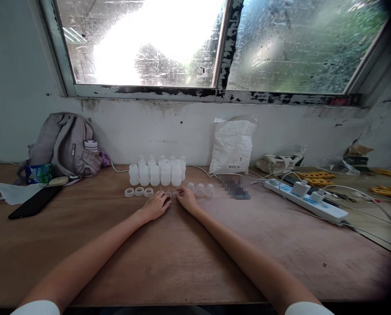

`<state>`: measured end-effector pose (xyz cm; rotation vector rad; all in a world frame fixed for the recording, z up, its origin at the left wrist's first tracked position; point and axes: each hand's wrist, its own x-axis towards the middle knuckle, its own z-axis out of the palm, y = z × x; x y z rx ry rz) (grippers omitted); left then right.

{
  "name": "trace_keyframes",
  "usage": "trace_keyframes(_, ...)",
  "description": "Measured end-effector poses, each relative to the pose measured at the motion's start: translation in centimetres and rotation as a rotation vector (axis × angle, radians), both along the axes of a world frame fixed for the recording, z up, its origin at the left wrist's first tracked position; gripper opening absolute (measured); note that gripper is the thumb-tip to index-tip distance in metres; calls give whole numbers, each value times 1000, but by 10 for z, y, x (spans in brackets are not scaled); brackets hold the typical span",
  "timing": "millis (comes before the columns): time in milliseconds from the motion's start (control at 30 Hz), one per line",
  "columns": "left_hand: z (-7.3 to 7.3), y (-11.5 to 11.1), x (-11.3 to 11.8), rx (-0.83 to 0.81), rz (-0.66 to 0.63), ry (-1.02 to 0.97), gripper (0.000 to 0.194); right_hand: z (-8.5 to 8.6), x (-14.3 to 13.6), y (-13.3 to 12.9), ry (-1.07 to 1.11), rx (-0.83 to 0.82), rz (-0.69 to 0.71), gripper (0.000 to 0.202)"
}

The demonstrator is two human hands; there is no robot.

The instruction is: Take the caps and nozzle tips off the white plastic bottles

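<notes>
Partly hidden, small clear parts (173, 195) near left grip (156, 205), right grip (186, 199); open or closed, unclear.

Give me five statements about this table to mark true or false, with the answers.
The bottles stand upright. True.

The backpack is right of the bottles. False: the backpack is left of them.

Three pale rings lie in front of the bottles. True.

The power strip has nothing plugged in. False: white plugs sit in it.

The left hand holds the black phone. False: the black phone lies apart from it, further left.
</notes>
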<state>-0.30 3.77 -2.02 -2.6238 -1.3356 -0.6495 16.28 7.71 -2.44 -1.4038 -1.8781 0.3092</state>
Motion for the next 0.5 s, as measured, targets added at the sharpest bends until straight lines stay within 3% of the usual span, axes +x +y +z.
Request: trace_keyframes(500,1,-6,5,43,66,68,37,0,0,-1,-13,1,-2,23)
